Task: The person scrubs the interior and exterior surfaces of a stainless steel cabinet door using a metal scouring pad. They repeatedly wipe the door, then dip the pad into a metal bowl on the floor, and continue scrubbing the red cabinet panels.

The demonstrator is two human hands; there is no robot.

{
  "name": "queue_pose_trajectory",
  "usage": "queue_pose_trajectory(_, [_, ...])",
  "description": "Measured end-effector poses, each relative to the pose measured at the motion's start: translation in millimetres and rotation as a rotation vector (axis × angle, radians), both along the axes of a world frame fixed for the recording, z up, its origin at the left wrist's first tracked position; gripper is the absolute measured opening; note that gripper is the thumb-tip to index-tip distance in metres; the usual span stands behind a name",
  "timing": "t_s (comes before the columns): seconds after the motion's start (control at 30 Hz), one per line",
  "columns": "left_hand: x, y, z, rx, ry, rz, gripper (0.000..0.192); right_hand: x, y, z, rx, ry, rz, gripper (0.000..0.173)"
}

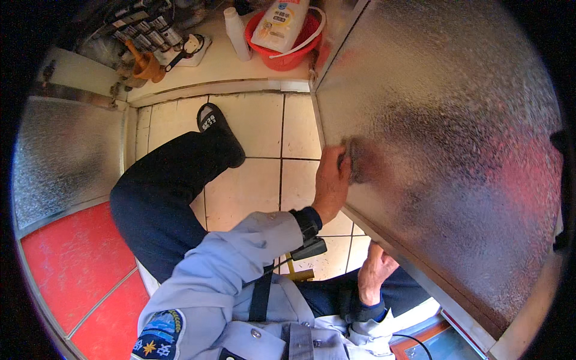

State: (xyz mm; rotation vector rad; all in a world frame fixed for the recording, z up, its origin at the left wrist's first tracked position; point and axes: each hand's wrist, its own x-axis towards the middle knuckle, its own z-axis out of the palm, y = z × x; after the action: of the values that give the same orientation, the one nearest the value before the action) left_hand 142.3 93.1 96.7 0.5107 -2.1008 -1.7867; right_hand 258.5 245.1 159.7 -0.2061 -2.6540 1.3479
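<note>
My left hand [332,182] is at the face of a textured glass door [432,148] with a metal frame. Its fingers are curled around a small dark grey pad [355,157], which lies against the glass; its exact kind is unclear. Lower down, my right hand [375,272] is at the door's lower frame edge, above my bent leg. Its fingertips are hidden by the frame, so its hold is not clear.
Behind stands a counter [198,74] with a red bucket [283,60] holding a large white package, a white bottle [236,33], and a wooden mortar and pestle [146,65]. Another glass panel [67,153] is at left, above red panels [76,270]. Tiled floor [252,189] lies below.
</note>
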Motion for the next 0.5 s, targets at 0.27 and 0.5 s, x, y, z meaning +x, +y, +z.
queue_pose_trajectory(0.27, [10.9, 0.9, -36.6, 0.328, -0.328, -0.089, 0.022, 5.3, 5.1, -1.5, 0.209, 0.088, 0.043, 0.024])
queue_pose_trajectory(0.5, [6.5, 10.6, 18.6, 0.183, -0.064, -0.073, 0.022, 2.7, -1.7, 7.6, -0.249, -0.016, -0.135, 0.022])
